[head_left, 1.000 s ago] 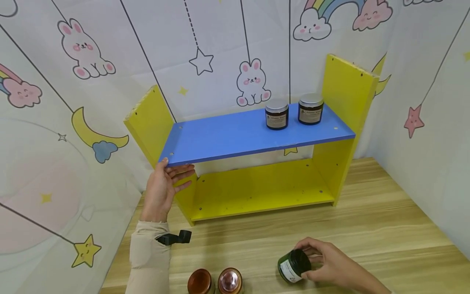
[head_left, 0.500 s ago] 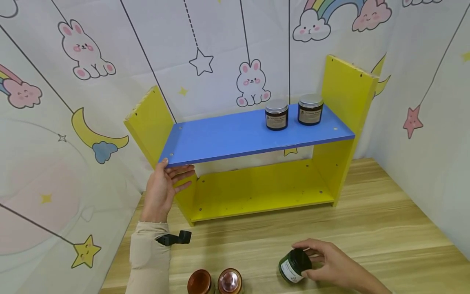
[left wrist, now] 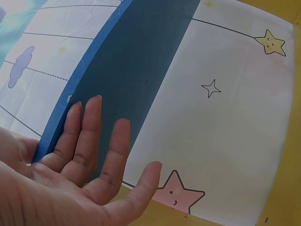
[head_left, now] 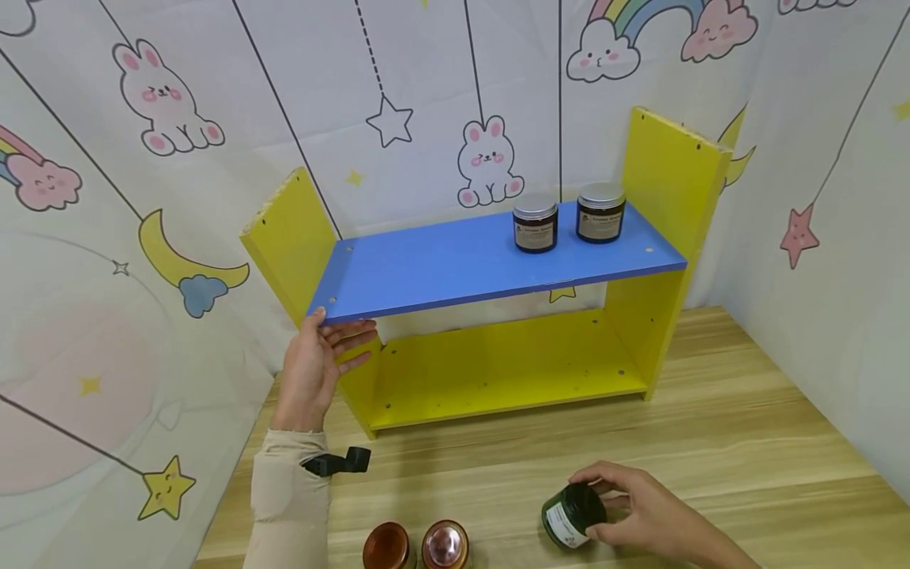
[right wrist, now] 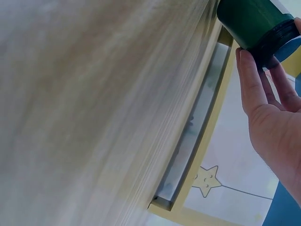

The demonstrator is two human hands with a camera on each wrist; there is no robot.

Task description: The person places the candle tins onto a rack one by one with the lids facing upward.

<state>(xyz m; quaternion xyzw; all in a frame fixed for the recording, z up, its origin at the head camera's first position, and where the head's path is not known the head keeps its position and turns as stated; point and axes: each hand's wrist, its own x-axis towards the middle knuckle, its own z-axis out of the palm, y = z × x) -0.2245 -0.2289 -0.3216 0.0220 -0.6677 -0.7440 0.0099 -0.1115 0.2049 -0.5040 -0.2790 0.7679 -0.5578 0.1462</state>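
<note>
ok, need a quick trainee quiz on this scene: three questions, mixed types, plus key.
1. Which hand holds the green jar?
2. How many silver-lidded jars stand on the blue shelf? a) one b) two c) three
3. True or false: the left hand is touching a silver-lidded jar.

Key:
1. The right hand.
2. b) two.
3. False; it grips the blue shelf's edge.

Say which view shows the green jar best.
The head view: it shows the green jar uncropped, white label visible, in the right hand. The right wrist view crops it at the frame edge; the left wrist view omits it.
</note>
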